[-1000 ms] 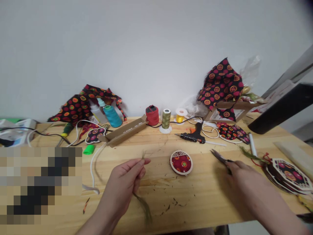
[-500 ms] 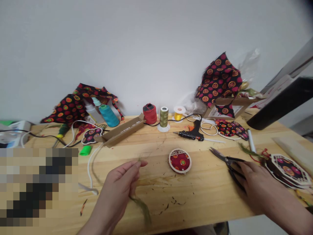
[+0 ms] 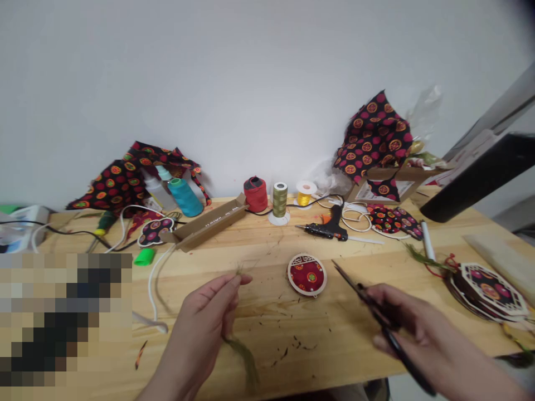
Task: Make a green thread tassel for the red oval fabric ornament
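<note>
My left hand (image 3: 207, 320) pinches a thin olive-green bundle of threads (image 3: 244, 356) between thumb and fingers; its tail hangs down toward the table's front edge. My right hand (image 3: 412, 328) grips black scissors (image 3: 363, 295), blades pointing up-left, lifted above the wooden table (image 3: 334, 340). Between the two hands lies a round wooden ornament with red patterned fabric (image 3: 307, 274).
Along the back stand red (image 3: 255, 194), olive (image 3: 280, 199), yellow (image 3: 305, 192) and teal (image 3: 184, 196) thread spools, a glue gun (image 3: 328, 227), a cardboard strip (image 3: 207, 224), patterned fabric scraps (image 3: 125, 181) and a box (image 3: 387, 186). Finished ornaments (image 3: 487, 289) lie at right. Thread clippings litter the table.
My right hand has picked the scissors up off the table and moved them left toward the round ornament. My left hand has kept its pinch on the threads almost in place.
</note>
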A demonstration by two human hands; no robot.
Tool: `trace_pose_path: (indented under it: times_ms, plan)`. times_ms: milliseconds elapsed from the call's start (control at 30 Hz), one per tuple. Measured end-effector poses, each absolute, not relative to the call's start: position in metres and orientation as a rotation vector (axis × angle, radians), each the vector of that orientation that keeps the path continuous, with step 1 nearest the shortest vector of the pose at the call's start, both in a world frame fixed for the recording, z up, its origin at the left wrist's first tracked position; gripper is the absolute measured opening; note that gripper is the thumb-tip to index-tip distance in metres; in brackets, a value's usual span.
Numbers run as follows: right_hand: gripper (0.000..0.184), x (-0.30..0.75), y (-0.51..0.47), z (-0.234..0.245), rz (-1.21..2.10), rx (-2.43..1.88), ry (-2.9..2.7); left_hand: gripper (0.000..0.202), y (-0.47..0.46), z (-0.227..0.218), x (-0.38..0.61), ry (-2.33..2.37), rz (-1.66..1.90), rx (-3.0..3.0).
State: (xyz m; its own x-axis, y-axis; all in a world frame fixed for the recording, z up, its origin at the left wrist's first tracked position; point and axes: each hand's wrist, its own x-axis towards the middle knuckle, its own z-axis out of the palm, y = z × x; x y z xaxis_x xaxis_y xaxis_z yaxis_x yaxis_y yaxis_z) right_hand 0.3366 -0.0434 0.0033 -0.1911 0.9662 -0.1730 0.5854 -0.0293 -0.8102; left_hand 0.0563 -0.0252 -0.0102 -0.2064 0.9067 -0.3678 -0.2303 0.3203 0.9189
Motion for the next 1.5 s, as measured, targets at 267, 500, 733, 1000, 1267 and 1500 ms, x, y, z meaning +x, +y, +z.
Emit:
trace_pose_path:
  times_ms: [267,500,733,1000,1267,1500]
  plan:
    - [0.029,0.269,-0.03,-0.01,2.115,-0.951,-1.496,0.024,-0.025,-0.002,0.057,1.381,1.202,0.678]
    - [0.071,0.264,-0.012,-0.009,2.019,-0.865,-1.765,0.025,-0.024,-0.001,0.054,1.359,1.242,0.641]
    - [0.072,0.249,-0.002,-0.014,2.189,-0.931,-1.694,0.021,-0.026,-0.005,0.057,1.34,1.233,0.669]
    - [0.068,0.248,0.008,-0.008,2.004,-0.968,-1.756,0.029,-0.03,-0.008,0.057,1.406,1.131,0.74]
    - [0.065,0.253,0.01,0.003,1.713,-1.011,-2.033,0.033,-0.031,-0.004,0.059,1.447,1.07,0.826]
    - [0.065,0.253,0.002,0.014,1.667,-1.152,-1.986,0.033,-0.031,-0.005,0.06,1.466,1.05,0.857]
